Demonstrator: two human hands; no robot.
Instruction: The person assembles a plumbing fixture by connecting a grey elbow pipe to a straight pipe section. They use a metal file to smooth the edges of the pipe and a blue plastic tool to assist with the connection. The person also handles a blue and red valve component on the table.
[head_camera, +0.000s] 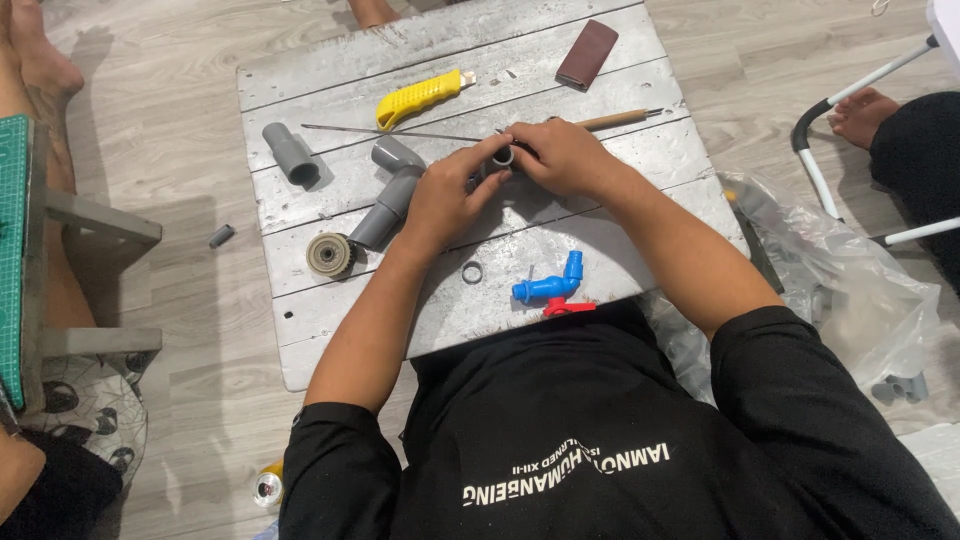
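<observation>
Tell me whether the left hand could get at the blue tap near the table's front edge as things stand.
Probably yes. The blue tap lies in the open on the table, with only a small ring nearby. But the left hand and right hand both grip a grey pipe fitting, so it must let go first.

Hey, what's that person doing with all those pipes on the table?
A person in a black shirt holds a small grey pipe piece between both hands, the left hand and the right hand, over a worn white table. An elbow pipe and a short grey pipe lie to the left. A yellow knife, a thin file, a sanding block, a ring and a blue tap also lie on the table, untouched.
</observation>
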